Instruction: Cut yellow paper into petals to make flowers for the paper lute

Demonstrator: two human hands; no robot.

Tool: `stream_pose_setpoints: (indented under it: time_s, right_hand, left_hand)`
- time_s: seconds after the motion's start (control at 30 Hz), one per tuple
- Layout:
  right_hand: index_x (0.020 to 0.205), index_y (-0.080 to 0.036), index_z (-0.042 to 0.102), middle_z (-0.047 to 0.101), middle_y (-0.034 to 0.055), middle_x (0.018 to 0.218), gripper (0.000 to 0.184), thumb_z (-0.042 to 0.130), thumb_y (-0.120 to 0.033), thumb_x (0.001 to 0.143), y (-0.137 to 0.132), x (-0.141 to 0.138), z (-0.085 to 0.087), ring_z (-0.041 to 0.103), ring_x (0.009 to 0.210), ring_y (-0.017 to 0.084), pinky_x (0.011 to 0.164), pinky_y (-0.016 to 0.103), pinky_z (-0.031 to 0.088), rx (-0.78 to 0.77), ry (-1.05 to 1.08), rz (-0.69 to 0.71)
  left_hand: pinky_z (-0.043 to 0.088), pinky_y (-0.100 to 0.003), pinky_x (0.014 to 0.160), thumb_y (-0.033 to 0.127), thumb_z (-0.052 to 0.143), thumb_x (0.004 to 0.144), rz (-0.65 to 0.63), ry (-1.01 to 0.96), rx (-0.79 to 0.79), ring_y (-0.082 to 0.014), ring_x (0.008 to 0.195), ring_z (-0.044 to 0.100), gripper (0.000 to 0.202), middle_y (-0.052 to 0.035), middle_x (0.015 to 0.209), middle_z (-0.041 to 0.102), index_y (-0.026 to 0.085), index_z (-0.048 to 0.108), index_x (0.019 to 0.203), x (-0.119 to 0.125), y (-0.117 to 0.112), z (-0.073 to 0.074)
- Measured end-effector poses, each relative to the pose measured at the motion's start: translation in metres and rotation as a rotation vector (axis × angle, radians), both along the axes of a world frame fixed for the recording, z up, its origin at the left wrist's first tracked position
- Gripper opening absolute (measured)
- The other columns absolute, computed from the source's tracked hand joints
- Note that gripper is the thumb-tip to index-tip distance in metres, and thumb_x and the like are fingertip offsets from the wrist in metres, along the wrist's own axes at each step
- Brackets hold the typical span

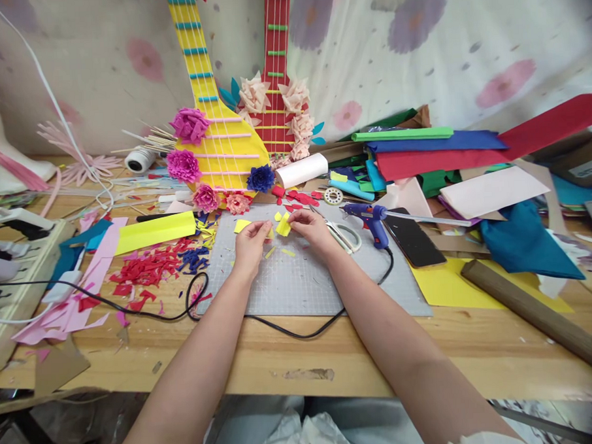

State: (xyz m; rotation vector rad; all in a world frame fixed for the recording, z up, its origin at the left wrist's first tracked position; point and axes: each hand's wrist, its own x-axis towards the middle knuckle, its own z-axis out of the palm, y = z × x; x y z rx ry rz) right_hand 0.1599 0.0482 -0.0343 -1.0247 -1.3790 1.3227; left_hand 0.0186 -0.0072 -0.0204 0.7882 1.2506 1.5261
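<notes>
My right hand (312, 229) pinches a small piece of yellow crepe paper (284, 226) above the grey cutting mat (299, 290). Close beside it, my left hand (251, 249) has thumb and fingertips pressed together; a trace of yellow shows at the tips, too small to make out. Another yellow paper piece (241, 225) lies on the mat by the left hand, and thin yellow scraps (288, 252) lie below the fingers. Just right of my right hand are pale-handled scissors (346, 238). A blue hot glue gun (369, 220) rests beyond them.
A yellow paper guitar (228, 143) with paper flowers and a red one (273, 121) lean at the back. Red paper scraps (148, 264) pile up left. A phone (414, 238), crepe rolls (425, 144) and a brown roll (530, 313) lie right. A black cable (301, 334) crosses the front.
</notes>
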Motion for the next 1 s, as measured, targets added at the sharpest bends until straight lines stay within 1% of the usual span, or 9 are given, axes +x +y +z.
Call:
stream_pose_setpoints:
  time_s: [0.1, 0.23, 0.33, 0.43, 0.57, 0.63, 0.73, 0.83, 1.0]
  right_hand:
    - [0.063, -0.019, 0.063, 0.062, -0.0012, 0.067, 0.008, 0.059, -0.023, 0.058, -0.001, 0.0, 0.0, 0.055, 0.064, 0.012, 0.065, 0.027, 0.045, 0.019, -0.04, -0.014]
    - [0.068, -0.019, 0.068, 0.066, 0.0001, 0.072, 0.014, 0.058, -0.022, 0.06, -0.001, 0.001, -0.002, 0.057, 0.067, 0.013, 0.069, 0.029, 0.046, 0.032, -0.079, -0.018]
    - [0.069, -0.02, 0.07, 0.066, 0.0012, 0.079, 0.016, 0.057, -0.021, 0.061, 0.0, 0.001, -0.003, 0.058, 0.072, 0.015, 0.073, 0.03, 0.046, 0.068, -0.114, -0.026]
    - [0.07, -0.021, 0.071, 0.066, 0.0018, 0.081, 0.018, 0.055, -0.019, 0.062, 0.0, 0.0, -0.003, 0.058, 0.075, 0.015, 0.075, 0.031, 0.046, 0.088, -0.151, -0.037]
    - [0.071, -0.02, 0.071, 0.066, 0.0023, 0.08, 0.019, 0.055, -0.018, 0.062, -0.001, -0.001, -0.001, 0.058, 0.075, 0.015, 0.076, 0.031, 0.045, 0.096, -0.182, -0.036]
    - [0.072, -0.02, 0.071, 0.066, 0.002, 0.08, 0.019, 0.055, -0.017, 0.062, -0.002, -0.001, 0.0, 0.058, 0.075, 0.014, 0.075, 0.03, 0.045, 0.094, -0.158, -0.009]
    - [0.075, -0.019, 0.07, 0.065, 0.0013, 0.079, 0.018, 0.057, -0.021, 0.063, -0.004, -0.003, 0.001, 0.057, 0.073, 0.013, 0.073, 0.029, 0.044, 0.083, -0.084, 0.069]
    - [0.077, -0.018, 0.068, 0.063, 0.0003, 0.076, 0.017, 0.059, -0.025, 0.064, -0.006, -0.006, 0.001, 0.055, 0.069, 0.011, 0.07, 0.027, 0.043, 0.072, -0.04, 0.131]
    - [0.083, -0.019, 0.064, 0.055, -0.0027, 0.069, 0.022, 0.063, -0.028, 0.063, -0.007, -0.008, 0.001, 0.05, 0.065, 0.01, 0.065, 0.025, 0.041, 0.101, -0.001, 0.15]
  left_hand:
    - [0.046, -0.024, 0.058, 0.036, 0.071, 0.058, -0.017, -0.017, -0.007, -0.0114, 0.068, 0.056, 0.026, -0.0018, 0.074, 0.063, 0.016, 0.063, 0.073, 0.0, 0.0, 0.001]
    - [0.048, -0.024, 0.059, 0.032, 0.071, 0.059, -0.024, -0.057, -0.018, -0.0115, 0.067, 0.057, 0.023, -0.0025, 0.075, 0.064, 0.015, 0.064, 0.073, 0.0, 0.001, 0.0]
    - [0.048, -0.025, 0.06, 0.028, 0.07, 0.058, -0.04, -0.021, -0.006, -0.0119, 0.068, 0.058, 0.021, -0.0029, 0.076, 0.066, 0.015, 0.065, 0.074, 0.0, 0.0, -0.001]
    - [0.047, -0.025, 0.061, 0.025, 0.068, 0.061, -0.065, 0.123, 0.047, -0.0121, 0.069, 0.059, 0.019, -0.0031, 0.078, 0.066, 0.016, 0.066, 0.079, 0.0, -0.001, -0.004]
    - [0.045, -0.025, 0.063, 0.023, 0.066, 0.065, -0.105, 0.414, 0.166, -0.0108, 0.065, 0.057, 0.019, -0.0023, 0.076, 0.066, 0.018, 0.066, 0.084, 0.002, 0.0, -0.013]
    - [0.044, -0.024, 0.061, 0.023, 0.066, 0.066, -0.111, 0.478, 0.178, -0.0101, 0.062, 0.055, 0.022, -0.0017, 0.075, 0.065, 0.019, 0.064, 0.087, 0.002, 0.001, -0.017]
    - [0.042, -0.022, 0.057, 0.023, 0.066, 0.066, -0.082, 0.444, 0.141, -0.0085, 0.056, 0.052, 0.028, 0.0002, 0.073, 0.063, 0.019, 0.057, 0.091, 0.002, 0.003, -0.019]
    - [0.04, -0.022, 0.056, 0.023, 0.066, 0.065, -0.027, 0.394, 0.113, -0.0074, 0.052, 0.049, 0.033, 0.002, 0.071, 0.062, 0.02, 0.048, 0.092, 0.003, 0.004, -0.019]
    - [0.041, -0.022, 0.061, 0.022, 0.069, 0.062, 0.074, 0.398, 0.104, -0.0083, 0.056, 0.051, 0.037, 0.0032, 0.069, 0.061, 0.021, 0.044, 0.089, 0.003, 0.006, -0.017]
